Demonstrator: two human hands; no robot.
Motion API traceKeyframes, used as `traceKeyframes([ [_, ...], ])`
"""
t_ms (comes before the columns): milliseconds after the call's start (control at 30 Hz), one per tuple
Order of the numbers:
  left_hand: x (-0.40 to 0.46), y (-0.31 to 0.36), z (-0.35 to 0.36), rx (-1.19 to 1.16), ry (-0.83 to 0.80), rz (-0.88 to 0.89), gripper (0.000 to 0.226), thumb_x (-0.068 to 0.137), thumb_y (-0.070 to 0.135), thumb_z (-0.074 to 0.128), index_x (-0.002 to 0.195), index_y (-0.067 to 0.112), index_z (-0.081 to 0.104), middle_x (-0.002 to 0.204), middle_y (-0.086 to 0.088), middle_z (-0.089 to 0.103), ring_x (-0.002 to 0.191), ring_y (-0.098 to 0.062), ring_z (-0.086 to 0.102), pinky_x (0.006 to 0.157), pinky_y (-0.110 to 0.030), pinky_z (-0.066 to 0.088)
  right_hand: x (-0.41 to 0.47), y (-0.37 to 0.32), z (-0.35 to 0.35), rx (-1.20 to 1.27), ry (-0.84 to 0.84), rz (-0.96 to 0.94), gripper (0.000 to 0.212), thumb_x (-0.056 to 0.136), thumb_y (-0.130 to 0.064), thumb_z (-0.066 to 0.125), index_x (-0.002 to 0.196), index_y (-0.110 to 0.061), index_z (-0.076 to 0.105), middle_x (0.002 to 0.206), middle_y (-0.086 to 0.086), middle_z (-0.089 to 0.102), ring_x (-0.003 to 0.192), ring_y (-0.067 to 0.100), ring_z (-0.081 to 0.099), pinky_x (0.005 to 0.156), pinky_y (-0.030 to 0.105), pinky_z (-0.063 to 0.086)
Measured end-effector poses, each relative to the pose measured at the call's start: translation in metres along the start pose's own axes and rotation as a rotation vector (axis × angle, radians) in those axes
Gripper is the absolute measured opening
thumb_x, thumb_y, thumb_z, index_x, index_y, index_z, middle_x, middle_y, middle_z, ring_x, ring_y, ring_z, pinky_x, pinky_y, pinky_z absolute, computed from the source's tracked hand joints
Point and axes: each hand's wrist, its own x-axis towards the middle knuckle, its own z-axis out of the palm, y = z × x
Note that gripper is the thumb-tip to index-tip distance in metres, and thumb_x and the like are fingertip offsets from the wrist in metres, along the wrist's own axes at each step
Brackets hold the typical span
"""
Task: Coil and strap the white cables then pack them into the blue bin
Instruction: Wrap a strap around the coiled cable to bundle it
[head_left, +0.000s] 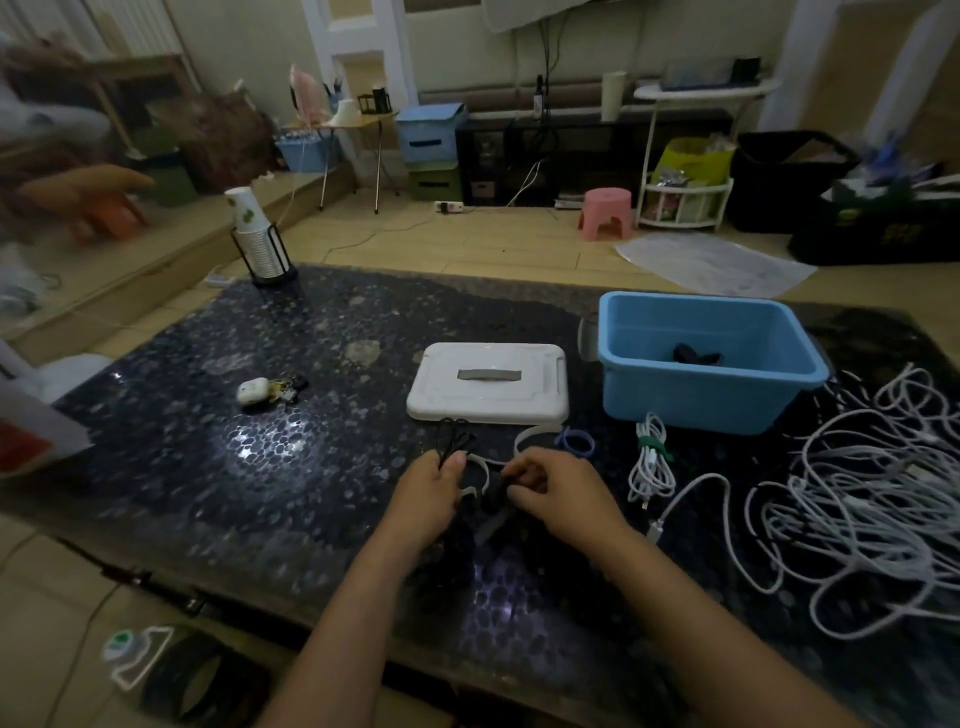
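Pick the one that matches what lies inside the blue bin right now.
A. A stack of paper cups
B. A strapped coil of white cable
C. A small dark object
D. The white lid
C: a small dark object lies on the floor of the blue bin, while the strapped white coil sits on the table in front of it and the white lid lies to its left.

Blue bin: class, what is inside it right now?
Inside the blue bin lies one dark bundle, too dim to identify. The near wall hides part of the floor.
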Motion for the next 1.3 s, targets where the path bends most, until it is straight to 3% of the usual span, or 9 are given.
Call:
traceKeyframes([
  [133,-0.012,0.020,0.004,-0.263,-0.068,-0.008,0.027,0.102,0.031,0.052,0.082,0.013,0.051,0.056,0.002,0.042,0.041,-0.008,0.037,0.042,-0.022,0.030,-0.004,-0.003,-0.011,0.362,-0.013,0.069,0.016,0.086,-0.013,0.075,0.096,-0.024,0.069,0.088,0.004,0.075,0.080,0.012,0.071,0.072,0.021,0.053],
  [300,-0.022,0.033,0.006,-0.257,-0.190,0.015,0.019,0.087,0.022,0.075,0.093,0.006,0.067,0.053,0.004,0.057,0.041,-0.007,0.048,0.040,-0.020,0.035,-0.005,0.001,-0.020,0.464,-0.007,0.038,0.021,0.089,-0.006,0.070,0.094,-0.026,0.067,0.084,-0.002,0.074,0.073,0.000,0.067,0.068,0.014,0.049],
  [533,-0.019,0.030,0.012,-0.063,-0.109,0.130,0.003,0.089,0.007,0.070,0.086,0.008,0.073,0.054,0.008,0.061,0.045,-0.003,0.051,0.043,-0.017,0.037,-0.009,0.011,-0.028,0.334,-0.029,0.089,0.021,0.085,-0.018,0.077,0.097,-0.033,0.067,0.084,-0.005,0.076,0.079,0.008,0.072,0.077,0.028,0.057],
  [633,-0.015,0.025,0.013,-0.067,-0.059,0.108,0.010,0.089,0.007,0.070,0.079,0.010,0.071,0.061,-0.003,0.060,0.054,-0.014,0.051,0.048,-0.023,0.038,-0.011,0.015,-0.030,0.198,-0.035,0.107,0.021,0.084,-0.017,0.076,0.094,-0.034,0.069,0.082,-0.006,0.075,0.076,0.009,0.071,0.081,0.031,0.058],
  [800,-0.007,0.018,0.016,-0.071,-0.030,0.058,0.010,0.092,0.010,0.065,0.082,0.008,0.065,0.056,0.001,0.055,0.046,-0.010,0.046,0.049,-0.027,0.036,-0.012,0.017,-0.040,0.160,-0.080,0.134,0.019,0.085,-0.016,0.072,0.086,-0.034,0.068,0.087,-0.007,0.074,0.084,0.011,0.070,0.086,0.033,0.057],
  [900,-0.004,0.013,0.019,-0.046,-0.029,0.029,0.010,0.094,0.013,0.062,0.086,0.009,0.066,0.061,0.001,0.058,0.052,-0.011,0.049,0.058,-0.029,0.038,-0.014,0.017,-0.043,0.159,-0.109,0.141,0.022,0.085,-0.013,0.069,0.081,-0.034,0.068,0.089,-0.003,0.075,0.089,0.016,0.071,0.089,0.037,0.057],
  [1067,-0.003,0.018,0.026,-0.170,-0.015,-0.085,0.018,0.097,0.016,0.055,0.080,0.013,0.058,0.058,-0.002,0.051,0.049,-0.017,0.044,0.051,-0.029,0.034,-0.017,0.014,-0.047,0.060,-0.110,0.118,0.021,0.089,-0.021,0.060,0.082,-0.040,0.065,0.088,-0.008,0.070,0.083,0.010,0.065,0.076,0.029,0.052],
  [1167,-0.006,0.021,0.024,-0.264,-0.070,-0.091,0.017,0.100,0.017,0.054,0.083,0.012,0.055,0.057,-0.003,0.045,0.042,-0.014,0.037,0.046,-0.027,0.030,-0.020,0.013,-0.049,0.025,-0.104,0.075,0.020,0.095,-0.028,0.056,0.085,-0.043,0.065,0.100,-0.012,0.070,0.092,0.009,0.064,0.082,0.030,0.051],
  [1300,-0.019,0.028,0.018,-0.260,-0.244,-0.015,0.008,0.096,0.023,0.065,0.091,0.018,0.061,0.058,-0.001,0.049,0.042,-0.012,0.038,0.043,-0.024,0.029,-0.022,0.012,-0.049,0.024,-0.083,0.020,0.016,0.099,-0.039,0.056,0.085,-0.039,0.063,0.080,-0.017,0.063,0.078,0.002,0.059,0.069,0.025,0.044],
])
